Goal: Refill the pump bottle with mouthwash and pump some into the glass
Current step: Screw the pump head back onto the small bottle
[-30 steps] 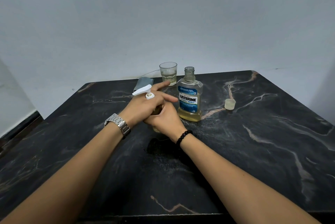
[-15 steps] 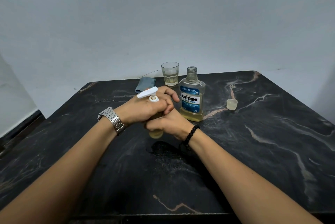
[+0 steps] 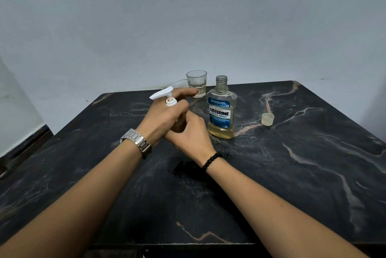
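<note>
I judge the refill done and the pump head being screwed back: my left hand (image 3: pixel 165 115) curls around the collar under the white pump head (image 3: pixel 161 93), index finger extended, and my right hand (image 3: pixel 191 132) grips the pump bottle (image 3: pixel 179 125) body on the table (image 3: pixel 313 163). The glass (image 3: pixel 196 83) already holds some liquid (source unclear). The Listerine bottle (image 3: pixel 221 111) stands uncapped, cap (image 3: pixel 267 119) well apart. Against earlier frames, the nozzle has swung and the left index has straightened

A plain pale grey-blue wall (image 3: pixel 188 17) rises behind a black marble-patterned bench (image 3: pixel 313 163) veined with tan and white. A dark skirting strip (image 3: pixel 25 142) runs low at left.
</note>
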